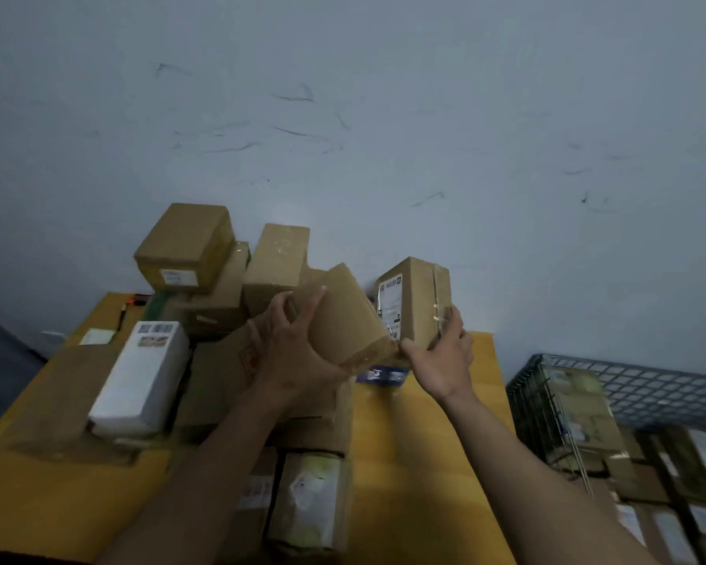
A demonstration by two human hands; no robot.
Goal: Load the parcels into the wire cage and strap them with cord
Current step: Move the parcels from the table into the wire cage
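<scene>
Left hand (pixel 290 344): fingers and thumb curled round the near end of a plain box (pixel 343 316), which is tilted and held above the pile.
Right hand (pixel 441 360): grips the lower end of a labelled box (pixel 412 299), thumb on the label side, fingers on the taped side; the box is nearly upright.
Two boxes: just beside each other, near corners almost touching.
Table (pixel 424 442): yellow top, against a grey wall (pixel 384 116).
Pile (pixel 221 287): brown parcels stacked at the back left, behind the left hand.
White box (pixel 143 377): lies on flat cardboard, left of the left arm.
Blue packet (pixel 384 375): on the table under the held boxes, partly hidden.
Cage (pixel 649 385): to the right of the table, with parcels already inside.
</scene>
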